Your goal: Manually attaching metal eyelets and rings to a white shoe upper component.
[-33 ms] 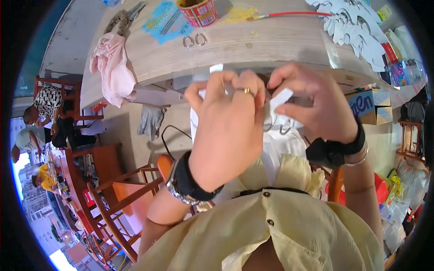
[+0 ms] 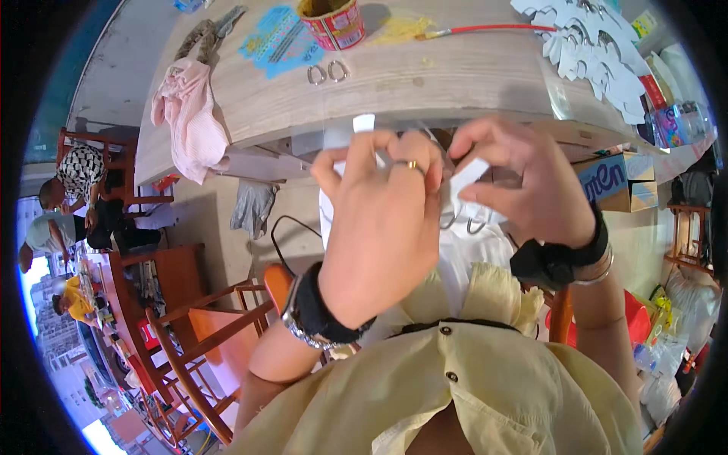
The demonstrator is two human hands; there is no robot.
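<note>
My left hand (image 2: 381,220), back upward, has its fingers curled in around a white card whose narrow end (image 2: 364,123) sticks out above the knuckles. My right hand (image 2: 523,178) pinches a white card piece (image 2: 470,176) between thumb and curled fingers. Whether both hands hold the same card is hidden behind the left fingers. Two curved silver metal hoops (image 2: 475,226) show just below the card, over my lap. On the table beyond, a pair of silver oval hoops (image 2: 337,70) lies side by side.
A red-patterned tub (image 2: 331,23) and a red-handled brush (image 2: 493,28) stand and lie on the wooden table (image 2: 425,83). White cards with metal hoops (image 2: 591,53) are heaped at right; a pink cloth (image 2: 189,114) drapes over the left edge. Chairs and seated people are at left.
My left hand has shifted very slightly down and the surroundings sit a touch lower in view. Both hands keep their hold on the white card.
</note>
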